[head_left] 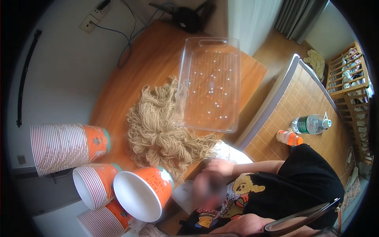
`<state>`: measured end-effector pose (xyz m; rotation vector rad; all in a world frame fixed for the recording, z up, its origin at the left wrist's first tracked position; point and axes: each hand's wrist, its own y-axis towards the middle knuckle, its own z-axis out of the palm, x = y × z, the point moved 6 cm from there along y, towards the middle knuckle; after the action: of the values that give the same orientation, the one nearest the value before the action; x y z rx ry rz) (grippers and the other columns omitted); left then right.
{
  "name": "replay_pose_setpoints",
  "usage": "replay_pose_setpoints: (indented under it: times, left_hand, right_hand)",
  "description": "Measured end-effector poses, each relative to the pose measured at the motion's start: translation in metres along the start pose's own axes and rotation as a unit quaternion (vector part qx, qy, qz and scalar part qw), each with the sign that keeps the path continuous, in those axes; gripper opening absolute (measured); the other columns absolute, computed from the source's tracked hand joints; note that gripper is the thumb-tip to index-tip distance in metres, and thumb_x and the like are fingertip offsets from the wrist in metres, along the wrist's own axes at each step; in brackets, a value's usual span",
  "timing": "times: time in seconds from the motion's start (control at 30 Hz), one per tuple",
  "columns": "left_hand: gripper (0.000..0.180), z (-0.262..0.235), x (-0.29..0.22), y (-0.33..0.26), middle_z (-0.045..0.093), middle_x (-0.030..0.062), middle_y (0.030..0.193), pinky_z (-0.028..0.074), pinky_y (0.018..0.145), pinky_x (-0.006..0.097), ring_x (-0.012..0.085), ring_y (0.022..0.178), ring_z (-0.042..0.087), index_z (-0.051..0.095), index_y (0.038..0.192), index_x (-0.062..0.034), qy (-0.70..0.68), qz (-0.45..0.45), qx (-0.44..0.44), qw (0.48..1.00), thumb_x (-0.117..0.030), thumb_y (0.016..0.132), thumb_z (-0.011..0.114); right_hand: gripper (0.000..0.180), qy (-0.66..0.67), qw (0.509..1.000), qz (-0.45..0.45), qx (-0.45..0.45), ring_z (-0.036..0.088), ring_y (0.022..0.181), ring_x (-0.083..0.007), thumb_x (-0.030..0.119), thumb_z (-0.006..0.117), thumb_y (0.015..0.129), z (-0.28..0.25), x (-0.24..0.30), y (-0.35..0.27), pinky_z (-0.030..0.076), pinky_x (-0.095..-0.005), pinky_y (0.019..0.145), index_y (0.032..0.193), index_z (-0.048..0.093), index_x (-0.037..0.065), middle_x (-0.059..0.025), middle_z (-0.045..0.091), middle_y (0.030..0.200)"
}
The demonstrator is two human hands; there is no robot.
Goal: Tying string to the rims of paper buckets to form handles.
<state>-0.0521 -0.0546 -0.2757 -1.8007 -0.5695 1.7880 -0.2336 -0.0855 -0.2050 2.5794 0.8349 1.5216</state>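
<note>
Neither of my hands shows clearly in the head view. A strip of bare skin lies along the lower edge, and I cannot tell whose it is. Another person in a black printed shirt sits close below me at the lower right, with one hand raised to their head. In front of them, a pile of beige yarn strands lies on the wooden table. A clear plastic tray rests tilted against the yarn's right side.
Stacks of orange-and-white paper cups lie on their sides at the table's left end, one cup with its mouth toward me. A woven mat with a water bottle and a small orange bottle lies on the right. A wooden crib stands far right.
</note>
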Motion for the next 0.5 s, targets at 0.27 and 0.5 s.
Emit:
replay_pose_setpoints:
  times: [0.27,0.5]
  left_hand:
    - [0.008,0.006,-0.016,0.011,0.049,-0.0089,0.066,0.029,0.047,0.019,0.0007,0.054,0.039,0.065,0.089,-0.0095,0.083,0.031,0.063,0.994,-0.015,0.095,0.065]
    - [0.016,0.003,-0.019,0.018,0.066,0.0001,0.083,0.046,0.069,0.022,0.007,0.076,0.058,0.067,0.095,0.0003,0.166,0.129,0.104,0.972,-0.016,0.094,0.066]
  right_hand:
    - [0.039,0.056,0.998,-0.011,-0.009,0.062,0.098,-0.0227,0.016,0.067,0.08,0.001,-0.01,-0.008,0.046,-0.0372,0.082,0.119,0.062,0.014,-0.0024,0.067,0.108]
    - [0.036,0.022,0.999,-0.025,-0.006,0.064,0.087,-0.0243,0.017,0.068,0.08,0.002,-0.011,-0.009,0.048,-0.0388,0.078,0.115,0.064,0.012,-0.0045,0.065,0.093]
